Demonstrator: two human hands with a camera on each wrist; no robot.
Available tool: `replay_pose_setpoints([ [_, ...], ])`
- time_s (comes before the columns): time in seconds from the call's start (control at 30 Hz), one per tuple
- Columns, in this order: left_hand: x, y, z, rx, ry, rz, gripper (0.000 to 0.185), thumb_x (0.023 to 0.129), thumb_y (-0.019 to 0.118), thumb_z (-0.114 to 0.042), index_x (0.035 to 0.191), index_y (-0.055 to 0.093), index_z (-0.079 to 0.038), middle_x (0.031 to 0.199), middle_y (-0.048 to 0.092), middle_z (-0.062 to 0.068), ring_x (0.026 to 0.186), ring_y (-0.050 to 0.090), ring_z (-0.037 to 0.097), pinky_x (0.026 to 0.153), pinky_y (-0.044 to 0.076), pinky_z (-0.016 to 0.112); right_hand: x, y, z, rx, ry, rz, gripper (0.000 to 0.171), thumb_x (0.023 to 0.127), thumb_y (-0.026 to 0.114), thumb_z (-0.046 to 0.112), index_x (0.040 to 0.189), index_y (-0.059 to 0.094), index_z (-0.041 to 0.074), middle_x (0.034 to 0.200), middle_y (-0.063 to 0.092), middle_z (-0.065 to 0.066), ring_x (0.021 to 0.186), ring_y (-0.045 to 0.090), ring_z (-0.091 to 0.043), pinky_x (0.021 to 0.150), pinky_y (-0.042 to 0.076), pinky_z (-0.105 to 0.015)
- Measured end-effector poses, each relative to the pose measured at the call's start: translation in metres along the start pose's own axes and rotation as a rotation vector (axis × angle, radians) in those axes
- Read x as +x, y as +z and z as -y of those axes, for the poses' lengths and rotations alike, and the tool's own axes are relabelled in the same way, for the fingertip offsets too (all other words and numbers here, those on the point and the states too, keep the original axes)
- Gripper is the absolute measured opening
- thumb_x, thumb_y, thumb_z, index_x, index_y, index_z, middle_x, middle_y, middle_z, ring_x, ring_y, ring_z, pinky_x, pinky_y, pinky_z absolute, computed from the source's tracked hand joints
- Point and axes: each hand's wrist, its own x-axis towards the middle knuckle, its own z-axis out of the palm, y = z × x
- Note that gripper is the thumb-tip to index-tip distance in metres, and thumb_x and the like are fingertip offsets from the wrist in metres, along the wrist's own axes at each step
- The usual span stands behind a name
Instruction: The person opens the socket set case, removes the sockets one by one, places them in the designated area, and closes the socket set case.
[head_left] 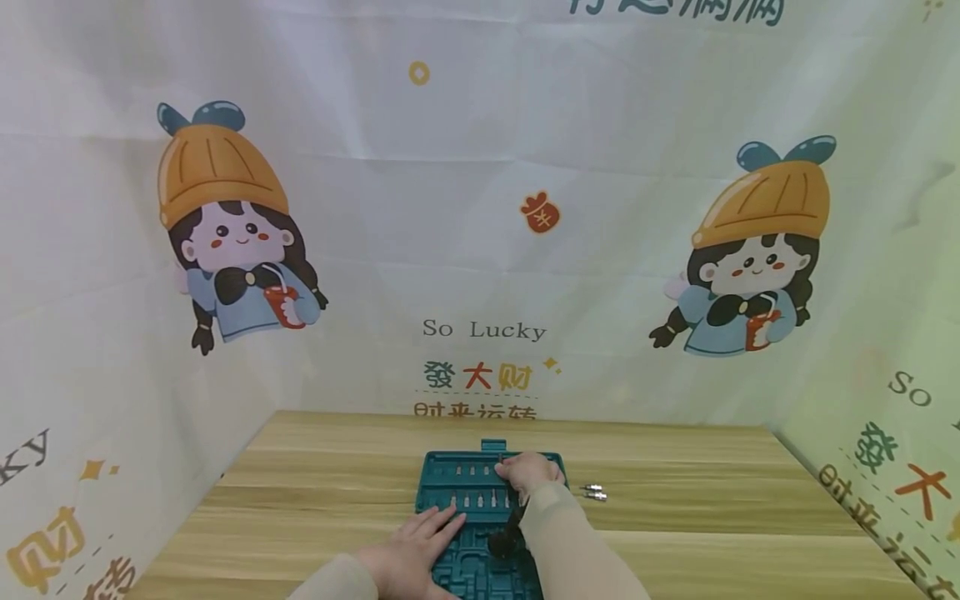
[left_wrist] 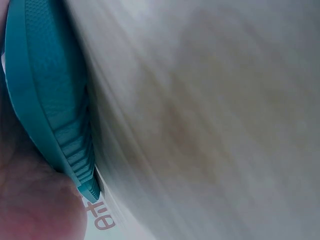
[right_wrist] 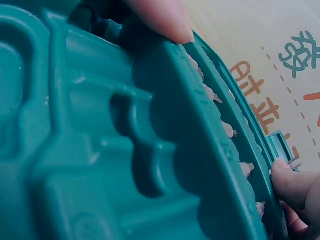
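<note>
A teal tool case (head_left: 480, 560) lies unfolded on the table, its far half (head_left: 442, 483) holding two rows of small metal bits (head_left: 481, 501). My left hand (head_left: 412, 546) rests over the case's left edge, fingers spread; in the left wrist view its palm lies against the teal side wall (left_wrist: 55, 100). My right hand (head_left: 534, 473) is at the far row, near the right end. In the right wrist view its thumb and finger (right_wrist: 295, 187) pinch a small silver bit (right_wrist: 296, 163) at the case's far rim. A left fingertip (right_wrist: 167, 22) touches the ridge above the nearer row.
Two silver metal pieces (head_left: 594, 492) lie on the wooden table (head_left: 697, 500) right of the case. A latch (head_left: 493, 445) sticks out at its far edge. A dark device (head_left: 504, 543) sits under my right wrist, above moulded slots. Printed cloth (head_left: 360, 250) hangs around the table.
</note>
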Motion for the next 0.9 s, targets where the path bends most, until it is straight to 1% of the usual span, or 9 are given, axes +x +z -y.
replay_pose_setpoints([
  [0.1, 0.001, 0.001, 0.000, 0.003, 0.000, -0.001, 0.095, 0.081, 0.057, -0.071, 0.154, 0.024, -0.021, 0.159, 0.021, 0.000, 0.143, 0.019, 0.032, 0.109, 0.025, 0.056, 0.000, 0.001, -0.002, 0.043, -0.012, -0.019, 0.019, 0.088, 0.071, 0.027, 0.100, 0.076, 0.014, 0.121, 0.061, -0.016, 0.127, 0.032, -0.045, 0.109, 0.012, -0.059],
  [0.23, 0.002, 0.000, 0.000, -0.006, -0.006, 0.004, 0.097, 0.080, 0.058, -0.072, 0.154, 0.024, -0.021, 0.159, 0.020, 0.000, 0.143, 0.018, 0.033, 0.109, 0.024, 0.058, -0.001, 0.002, -0.003, 0.172, -0.004, -0.028, 0.018, 0.088, 0.072, 0.023, 0.100, 0.075, 0.011, 0.125, 0.056, -0.019, 0.133, 0.022, -0.046, 0.109, 0.007, -0.059],
  [0.33, 0.001, -0.001, 0.000, -0.003, -0.008, 0.010, 0.097, 0.079, 0.058, -0.072, 0.155, 0.023, -0.021, 0.159, 0.020, 0.000, 0.143, 0.018, 0.033, 0.109, 0.024, 0.058, 0.000, 0.002, -0.003, 0.221, -0.005, -0.025, 0.018, 0.087, 0.072, 0.021, 0.102, 0.075, 0.010, 0.124, 0.055, -0.019, 0.134, 0.018, -0.047, 0.108, 0.009, -0.061],
  [0.47, 0.000, -0.001, 0.000, 0.002, -0.010, 0.015, 0.098, 0.079, 0.057, -0.073, 0.155, 0.023, -0.022, 0.159, 0.019, -0.001, 0.143, 0.018, 0.033, 0.109, 0.024, 0.058, 0.002, 0.001, -0.006, 0.224, -0.048, -0.023, 0.019, 0.087, 0.073, 0.022, 0.099, 0.076, 0.009, 0.114, 0.062, -0.015, 0.129, 0.025, -0.047, 0.105, 0.013, -0.063],
  [0.6, 0.001, -0.001, 0.001, -0.010, -0.017, 0.027, 0.099, 0.077, 0.056, -0.076, 0.155, 0.023, -0.023, 0.159, 0.019, -0.002, 0.143, 0.017, 0.032, 0.108, 0.024, 0.059, 0.003, -0.001, -0.008, 0.218, -0.102, -0.005, 0.020, 0.086, 0.073, 0.025, 0.097, 0.075, 0.008, 0.106, 0.066, -0.012, 0.117, 0.040, -0.042, 0.100, 0.019, -0.062],
  [0.7, 0.002, -0.001, 0.002, -0.032, -0.020, 0.046, 0.099, 0.077, 0.055, -0.077, 0.155, 0.020, -0.026, 0.159, 0.016, -0.004, 0.144, 0.016, 0.032, 0.108, 0.024, 0.059, 0.004, -0.005, -0.009, 0.278, -0.122, 0.066, 0.025, 0.089, 0.070, 0.024, 0.106, 0.071, 0.005, 0.114, 0.063, -0.015, 0.115, 0.048, -0.040, 0.100, 0.027, -0.060],
  [0.8, 0.002, -0.002, 0.003, -0.049, -0.017, 0.054, 0.099, 0.077, 0.055, -0.076, 0.155, 0.018, -0.028, 0.160, 0.014, -0.005, 0.145, 0.014, 0.032, 0.108, 0.024, 0.060, 0.003, -0.008, -0.008, 0.356, -0.131, 0.142, 0.030, 0.093, 0.066, 0.019, 0.116, 0.066, -0.001, 0.124, 0.058, -0.020, 0.118, 0.049, -0.041, 0.099, 0.035, -0.058],
  [0.83, 0.002, -0.002, 0.004, -0.053, -0.017, 0.056, 0.099, 0.077, 0.056, -0.076, 0.155, 0.018, -0.028, 0.160, 0.014, -0.005, 0.145, 0.013, 0.032, 0.108, 0.024, 0.060, 0.003, -0.009, -0.008, 0.370, -0.135, 0.162, 0.031, 0.094, 0.065, 0.018, 0.117, 0.065, -0.002, 0.126, 0.057, -0.021, 0.119, 0.048, -0.042, 0.098, 0.037, -0.058],
  [0.9, 0.001, -0.002, 0.004, -0.054, -0.013, 0.051, 0.100, 0.077, 0.056, -0.076, 0.155, 0.018, -0.027, 0.160, 0.014, -0.004, 0.145, 0.013, 0.032, 0.108, 0.024, 0.060, 0.001, -0.012, -0.006, 0.362, -0.144, 0.174, 0.031, 0.094, 0.064, 0.017, 0.118, 0.064, -0.003, 0.126, 0.057, -0.022, 0.119, 0.049, -0.042, 0.097, 0.038, -0.057],
])
